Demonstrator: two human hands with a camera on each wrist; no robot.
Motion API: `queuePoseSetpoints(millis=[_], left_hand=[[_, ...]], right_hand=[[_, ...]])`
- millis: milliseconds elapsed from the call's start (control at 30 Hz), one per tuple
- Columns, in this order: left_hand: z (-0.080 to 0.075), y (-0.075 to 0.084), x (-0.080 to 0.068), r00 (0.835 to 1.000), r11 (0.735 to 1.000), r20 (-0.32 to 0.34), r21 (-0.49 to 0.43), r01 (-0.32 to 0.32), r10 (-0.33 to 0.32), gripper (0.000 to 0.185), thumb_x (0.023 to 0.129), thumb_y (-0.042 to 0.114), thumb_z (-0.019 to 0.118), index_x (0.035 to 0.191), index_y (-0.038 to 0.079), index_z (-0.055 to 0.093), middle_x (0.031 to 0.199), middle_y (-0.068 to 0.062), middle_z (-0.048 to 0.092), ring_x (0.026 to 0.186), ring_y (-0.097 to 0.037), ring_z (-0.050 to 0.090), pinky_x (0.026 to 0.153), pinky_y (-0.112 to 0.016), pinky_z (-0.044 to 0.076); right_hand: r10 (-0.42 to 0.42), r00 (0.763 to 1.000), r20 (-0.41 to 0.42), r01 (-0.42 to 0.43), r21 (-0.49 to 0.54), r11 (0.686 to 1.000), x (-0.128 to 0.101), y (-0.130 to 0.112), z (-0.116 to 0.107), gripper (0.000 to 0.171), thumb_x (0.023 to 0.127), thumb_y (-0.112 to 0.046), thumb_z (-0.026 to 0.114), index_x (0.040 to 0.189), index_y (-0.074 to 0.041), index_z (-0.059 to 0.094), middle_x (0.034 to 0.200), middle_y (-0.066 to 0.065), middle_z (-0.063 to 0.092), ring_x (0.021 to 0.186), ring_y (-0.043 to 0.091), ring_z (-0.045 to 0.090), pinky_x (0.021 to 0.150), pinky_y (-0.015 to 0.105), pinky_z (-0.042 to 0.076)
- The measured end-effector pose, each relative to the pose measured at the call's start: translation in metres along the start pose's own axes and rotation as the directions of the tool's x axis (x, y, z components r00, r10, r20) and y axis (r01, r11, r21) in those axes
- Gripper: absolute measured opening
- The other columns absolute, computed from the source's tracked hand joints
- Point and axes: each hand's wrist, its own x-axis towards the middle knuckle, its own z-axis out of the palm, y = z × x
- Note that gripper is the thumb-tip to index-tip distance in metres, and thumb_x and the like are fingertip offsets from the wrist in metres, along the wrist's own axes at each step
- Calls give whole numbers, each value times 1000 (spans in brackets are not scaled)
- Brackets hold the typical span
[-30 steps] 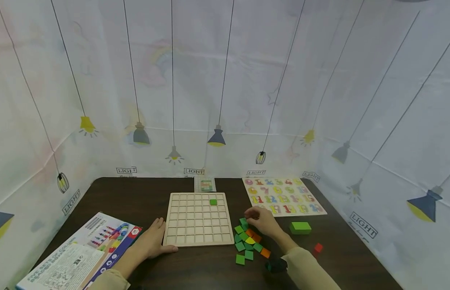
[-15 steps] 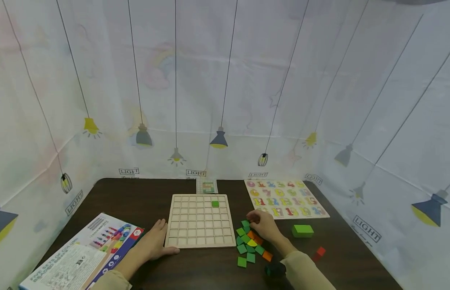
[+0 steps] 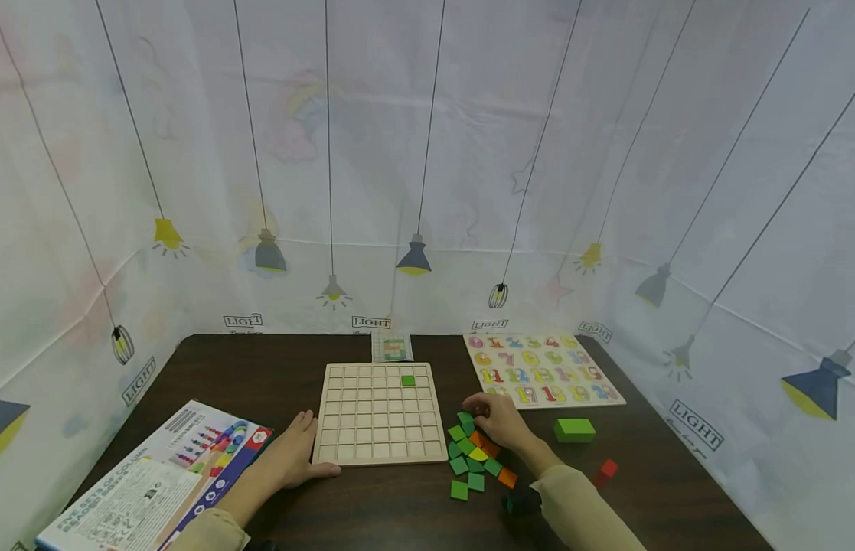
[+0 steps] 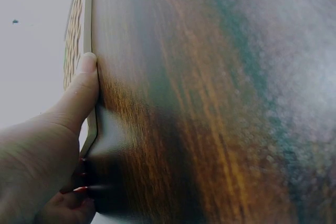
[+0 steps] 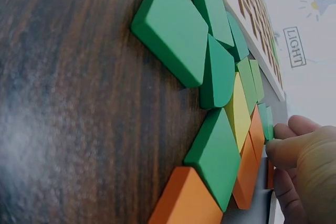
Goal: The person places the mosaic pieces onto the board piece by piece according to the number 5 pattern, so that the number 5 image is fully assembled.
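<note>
A: We see our left hand [image 3: 292, 459] lying flat, fingers relaxed, thumb pressed along the near-left corner of the wooden grid board [image 3: 380, 414] at centre frame.

B: And our right hand [image 3: 499, 423], just right of the board, has its fingertips [image 5: 281, 148] pinching a green tile [image 3: 465, 419] at the far edge of the tile pile [image 3: 477, 456].

A: One green tile [image 3: 408, 380] sits in the board's upper right.

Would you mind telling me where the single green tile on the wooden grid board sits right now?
In the head view, the green tile sits in the wooden grid board, second row from the far edge, toward its right side.
</note>
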Motion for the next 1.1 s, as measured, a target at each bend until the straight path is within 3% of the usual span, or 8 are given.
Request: queuePoseSetpoints(millis=[433, 733, 1100], left_hand=[[3, 0, -1, 1000, 1000, 17, -8, 9, -9, 103, 75, 58, 70, 136, -16, 35, 143, -35, 28, 135, -45, 23, 105, -53, 29], [1, -1, 3, 1000, 1000, 9, 19, 4, -4, 102, 75, 59, 69, 137, -15, 35, 143, -35, 29, 135, -45, 23, 104, -53, 30], [-5, 3, -1, 1000, 1000, 12, 21, 3, -3, 101, 75, 57, 71, 136, -16, 37, 142, -36, 29, 135, -45, 24, 104, -53, 30]], right_hand=[[-7, 1000, -21, 8, 17, 1000, -4, -4, 3, 24, 82, 5, 66, 102, -9, 68, 95, 4, 67, 80, 15, 59, 70, 32, 51], [-131, 980, 151, 123, 62, 990, -1, -22, 2, 16, 84, -3, 69, 100, -9, 69, 94, 3, 68, 78, 13, 61, 66, 27, 51], [-106, 974, 200, 100, 40, 994, -1, -26, 2, 14, 85, -9, 70, 99, -11, 69, 95, 0, 67, 83, 11, 61, 69, 28, 51]])
